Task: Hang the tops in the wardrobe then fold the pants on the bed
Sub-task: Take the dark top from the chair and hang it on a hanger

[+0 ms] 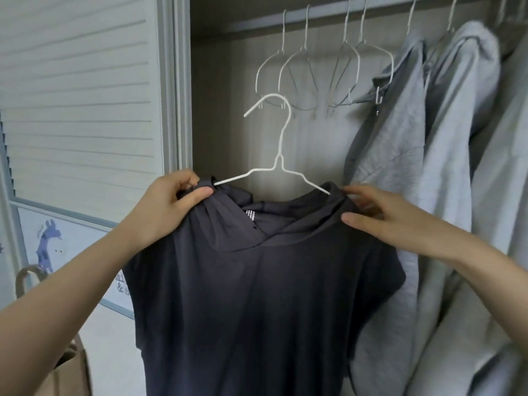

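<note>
The left hand pinched the left shoulder of a dark grey hooded top bunched over a white wire hanger; the right hand gripped the right shoulder, fingers partly curled (slightly blurred). The sleeveless, smooth top hung near, before the open wardrobe, its rail holding empty hangers and pale grey hoodies at right.

The top sits on a hanger held near, before the wardrobe; left hand at its left shoulder, right hand at its right. Far behind, bare hangers hang on the rail; hung tops to the right; a bag lower left
</note>
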